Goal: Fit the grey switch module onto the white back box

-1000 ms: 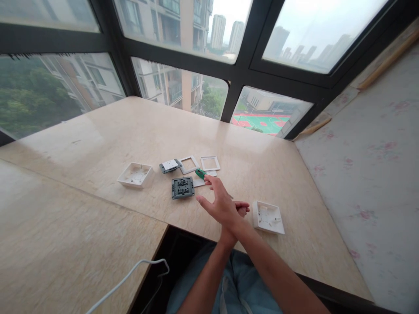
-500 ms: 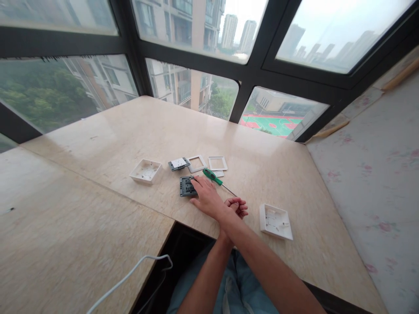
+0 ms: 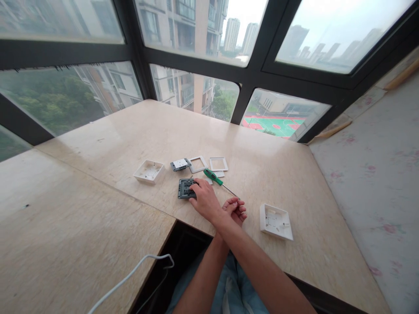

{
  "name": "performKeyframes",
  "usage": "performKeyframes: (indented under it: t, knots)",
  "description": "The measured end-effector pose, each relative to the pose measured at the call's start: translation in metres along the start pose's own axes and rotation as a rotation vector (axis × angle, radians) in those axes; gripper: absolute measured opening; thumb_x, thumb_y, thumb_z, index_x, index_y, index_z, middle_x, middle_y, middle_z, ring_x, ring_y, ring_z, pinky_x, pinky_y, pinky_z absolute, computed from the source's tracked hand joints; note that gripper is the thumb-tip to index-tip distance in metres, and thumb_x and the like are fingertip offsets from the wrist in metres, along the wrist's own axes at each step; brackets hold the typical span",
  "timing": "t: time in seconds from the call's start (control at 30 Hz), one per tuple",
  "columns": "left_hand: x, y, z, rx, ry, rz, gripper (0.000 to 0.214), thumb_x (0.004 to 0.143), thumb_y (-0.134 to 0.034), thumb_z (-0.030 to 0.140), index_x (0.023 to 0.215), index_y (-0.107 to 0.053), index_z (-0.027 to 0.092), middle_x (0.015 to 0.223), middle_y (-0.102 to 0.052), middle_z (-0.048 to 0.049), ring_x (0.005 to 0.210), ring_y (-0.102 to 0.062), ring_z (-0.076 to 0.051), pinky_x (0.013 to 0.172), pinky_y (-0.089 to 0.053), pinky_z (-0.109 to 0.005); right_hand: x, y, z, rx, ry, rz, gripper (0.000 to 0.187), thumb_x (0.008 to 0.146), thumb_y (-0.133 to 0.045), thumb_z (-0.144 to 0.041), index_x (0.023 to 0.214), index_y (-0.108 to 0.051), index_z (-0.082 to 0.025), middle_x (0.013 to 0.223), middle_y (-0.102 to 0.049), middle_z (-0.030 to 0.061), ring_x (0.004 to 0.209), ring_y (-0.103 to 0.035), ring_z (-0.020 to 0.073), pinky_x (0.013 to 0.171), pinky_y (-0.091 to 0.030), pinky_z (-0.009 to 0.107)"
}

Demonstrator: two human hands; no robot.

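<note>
My arms are crossed over the beige stone counter (image 3: pixel 108 226). My right hand (image 3: pixel 204 199) reaches left and its fingers close on the right edge of a dark grey switch module (image 3: pixel 185 188) that lies flat. My left hand (image 3: pixel 236 209) rests just right of it with fingers curled in; what they hold, if anything, is hidden. A green-handled screwdriver (image 3: pixel 214 178) lies just beyond both hands, its tip pointing toward my left hand.
A white back box (image 3: pixel 149 170) sits left of the module, another white back box (image 3: pixel 275 221) to the right of my hands. A small grey switch part (image 3: pixel 180 164) and two white frames (image 3: pixel 197 164) (image 3: pixel 218 164) lie behind. A white cable (image 3: pixel 131 274) hangs at the near edge.
My right hand came down from above the counter, moved left and closed on the grey module, which has shifted slightly. My left hand stayed curled in place.
</note>
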State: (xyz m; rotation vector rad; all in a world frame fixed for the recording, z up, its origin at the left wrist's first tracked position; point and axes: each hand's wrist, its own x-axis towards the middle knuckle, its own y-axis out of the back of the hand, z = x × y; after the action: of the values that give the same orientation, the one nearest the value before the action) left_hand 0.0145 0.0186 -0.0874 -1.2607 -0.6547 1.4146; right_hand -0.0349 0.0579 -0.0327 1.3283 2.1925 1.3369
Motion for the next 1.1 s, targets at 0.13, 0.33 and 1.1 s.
performKeyframes:
  t: [0.13,0.33,1.1]
  knots:
    - [-0.002,0.001,0.001,-0.014,0.017,-0.001,0.023,0.072,-0.082,0.018,0.089,-0.066,0.018,0.079,-0.072,-0.0025,0.064,-0.068,-0.014,0.058,-0.052,-0.024,-0.001,-0.002,0.000,0.035,-0.008,0.004,0.032,0.074,-0.076,-0.008,0.101,-0.063,-0.019,0.142,-0.050,0.0167,0.136,-0.045,0.0327,0.113,-0.037,0.050]
    - [-0.004,-0.002,0.002,-0.050,0.026,0.003,0.025,0.070,-0.082,0.015,0.089,-0.066,0.018,0.078,-0.072,-0.0023,0.063,-0.067,-0.014,0.055,-0.050,-0.023,-0.001,-0.004,0.002,0.102,-0.026,0.003,0.034,0.069,-0.080,-0.010,0.094,-0.060,-0.019,0.138,-0.051,0.0175,0.134,-0.046,0.0334,0.110,-0.038,0.050]
    - [-0.034,-0.018,0.009,-0.110,-0.014,0.058,0.024,0.077,-0.076,0.014,0.100,-0.070,0.017,0.089,-0.073,-0.0058,0.072,-0.068,-0.014,0.067,-0.055,-0.026,0.000,0.022,0.004,1.290,-0.391,0.176,0.051,0.073,-0.081,-0.046,0.118,-0.067,-0.027,0.110,-0.070,0.0037,0.099,-0.065,0.0195,0.073,-0.052,0.028]
